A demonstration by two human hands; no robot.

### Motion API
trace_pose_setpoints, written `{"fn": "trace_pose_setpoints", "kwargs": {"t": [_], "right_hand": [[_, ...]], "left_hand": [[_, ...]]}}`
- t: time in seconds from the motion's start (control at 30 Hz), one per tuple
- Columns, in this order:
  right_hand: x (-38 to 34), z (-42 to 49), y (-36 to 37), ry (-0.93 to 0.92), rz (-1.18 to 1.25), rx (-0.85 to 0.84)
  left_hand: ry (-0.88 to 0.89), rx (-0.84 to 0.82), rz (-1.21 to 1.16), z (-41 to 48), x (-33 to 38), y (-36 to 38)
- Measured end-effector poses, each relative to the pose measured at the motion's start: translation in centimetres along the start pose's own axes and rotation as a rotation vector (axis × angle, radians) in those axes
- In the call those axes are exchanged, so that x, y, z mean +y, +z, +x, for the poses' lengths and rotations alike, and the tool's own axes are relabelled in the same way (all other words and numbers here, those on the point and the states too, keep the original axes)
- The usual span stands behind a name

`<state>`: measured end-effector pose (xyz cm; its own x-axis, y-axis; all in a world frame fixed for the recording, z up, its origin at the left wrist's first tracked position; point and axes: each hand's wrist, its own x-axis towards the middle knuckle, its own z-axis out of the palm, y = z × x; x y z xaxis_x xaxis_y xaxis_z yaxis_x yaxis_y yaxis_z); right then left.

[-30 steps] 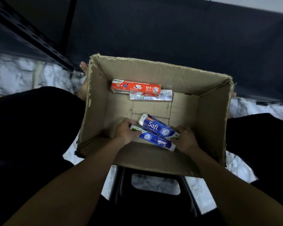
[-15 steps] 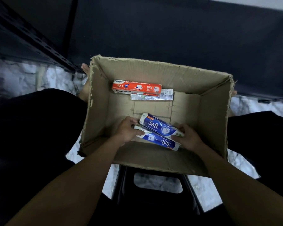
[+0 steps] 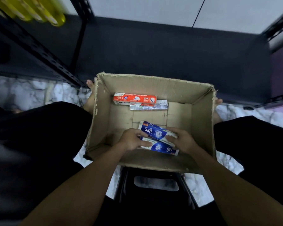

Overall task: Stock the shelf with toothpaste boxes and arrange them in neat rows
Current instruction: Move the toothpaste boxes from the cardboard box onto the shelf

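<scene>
Lying stacked in the cardboard box (image 3: 101,121), two blue toothpaste boxes (image 3: 155,132) are gripped at either end by the left hand (image 3: 132,139) and right hand (image 3: 181,141), apparently for lifting together.

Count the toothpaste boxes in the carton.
4: red box and silver box at the far end; upper blue box and lower blue box nearer. More may be hidden.

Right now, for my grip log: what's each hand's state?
Left hand: closed, holding the Safi boxes at their left end.
Right hand: closed, holding the same boxes at their right end.
</scene>
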<state>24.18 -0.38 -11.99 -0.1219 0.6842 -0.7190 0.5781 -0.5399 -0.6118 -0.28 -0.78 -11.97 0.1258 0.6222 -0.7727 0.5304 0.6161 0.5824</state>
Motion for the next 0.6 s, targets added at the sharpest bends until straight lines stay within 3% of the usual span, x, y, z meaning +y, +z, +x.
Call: {"fn": "trace_pose_setpoints", "kwargs": {"t": [0.33, 0.6], "right_hand": [[-8.1, -8.1, -5.7, -0.248, -0.154, 0.252], [-16.2, -20.7, -13.0, -0.560, -0.204, 0.472]], "left_hand": [[0.339, 0.197, 0.477, -7.5, 9.1, -5.0], [0.688, 0.406, 0.639, -20.9, 20.3, -9.5]]}}
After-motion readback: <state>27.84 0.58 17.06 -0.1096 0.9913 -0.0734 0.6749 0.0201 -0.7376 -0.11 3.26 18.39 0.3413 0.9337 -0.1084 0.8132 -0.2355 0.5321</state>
